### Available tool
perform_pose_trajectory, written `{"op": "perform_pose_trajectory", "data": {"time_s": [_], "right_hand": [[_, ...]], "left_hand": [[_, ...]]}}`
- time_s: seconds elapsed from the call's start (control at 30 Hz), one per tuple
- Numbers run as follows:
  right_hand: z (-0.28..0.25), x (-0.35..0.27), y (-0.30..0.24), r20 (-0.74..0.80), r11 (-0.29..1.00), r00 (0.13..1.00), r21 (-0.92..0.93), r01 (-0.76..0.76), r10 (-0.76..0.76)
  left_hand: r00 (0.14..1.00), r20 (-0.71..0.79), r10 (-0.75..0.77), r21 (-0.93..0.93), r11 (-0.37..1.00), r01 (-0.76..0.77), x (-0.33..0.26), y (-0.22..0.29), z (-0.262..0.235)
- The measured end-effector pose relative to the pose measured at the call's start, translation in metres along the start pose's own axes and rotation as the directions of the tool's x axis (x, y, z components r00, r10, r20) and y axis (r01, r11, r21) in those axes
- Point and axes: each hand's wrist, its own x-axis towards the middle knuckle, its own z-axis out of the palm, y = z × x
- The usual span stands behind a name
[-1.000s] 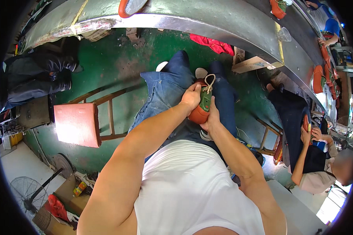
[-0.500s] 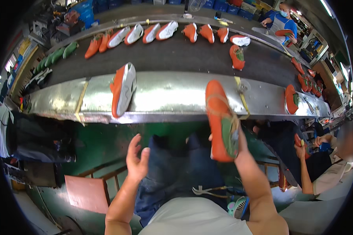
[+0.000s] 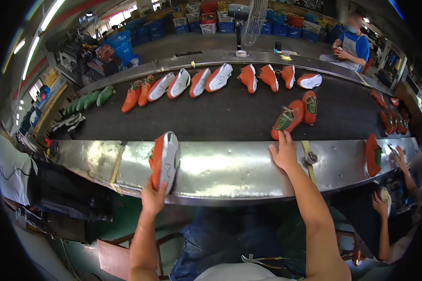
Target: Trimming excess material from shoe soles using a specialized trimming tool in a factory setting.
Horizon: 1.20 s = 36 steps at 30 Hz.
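Note:
On the metal ledge stands an orange shoe with a white sole [image 3: 169, 161], tilted on its side. My left hand [image 3: 154, 199] grips its near end between thumb and fingers. Over at the right, an orange shoe with green lining and laces [image 3: 293, 117] lies on the dark belt at the ledge's inner edge. My right hand [image 3: 286, 153] is just by its near end, fingers stretched and the fingertips at or touching it. Right beside that shoe lies a second orange green-lined shoe [image 3: 309, 108].
Orange and white-soled shoes [image 3: 199, 83] line the far side of the belt [image 3: 192, 122]. Green shoes [image 3: 105, 96] lie at far left. Another orange shoe [image 3: 372, 157] rests on the ledge's right end. A co-worker [image 3: 353, 44] is across the belt; another's hand [image 3: 381, 203] works at right. Pliers [image 3: 262, 260] lie on my lap.
The orange shoe from my right hand now lies on the belt beside the other one, with that hand at its end. My left hand, empty before, has taken hold of the white-soled shoe.

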Motion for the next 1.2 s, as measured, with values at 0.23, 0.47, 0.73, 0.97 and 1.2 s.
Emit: {"op": "perform_pose_trajectory", "data": {"time_s": [0.23, 0.47, 0.73, 0.97, 1.2], "right_hand": [[0.036, 0.081, 0.019, -0.052, 0.977, 0.976, -0.029, -0.212, 0.211], [0.066, 0.081, 0.092, -0.289, 0.985, 0.941, 0.041, -0.170, 0.174], [0.067, 0.075, 0.125, -0.320, 0.981, 0.927, 0.047, -0.187, 0.193], [0.055, 0.087, 0.057, -0.170, 0.954, 0.940, 0.112, -0.278, 0.294], [0.037, 0.085, 0.051, -0.193, 0.967, 0.964, -0.142, -0.213, 0.184]], "left_hand": [[0.883, 0.433, 0.184, -0.148, 0.980, -0.131, -0.001, 0.042, 0.027], [0.732, 0.641, 0.233, -0.197, 0.971, -0.137, 0.047, 0.100, 0.067], [0.944, 0.213, 0.252, -0.010, 0.967, -0.255, 0.243, 0.051, 0.192], [0.996, 0.084, -0.005, 0.185, 0.983, -0.011, 0.403, 0.044, 0.268], [0.974, 0.227, -0.016, 0.252, 0.967, -0.042, 0.429, 0.125, 0.354]]}}
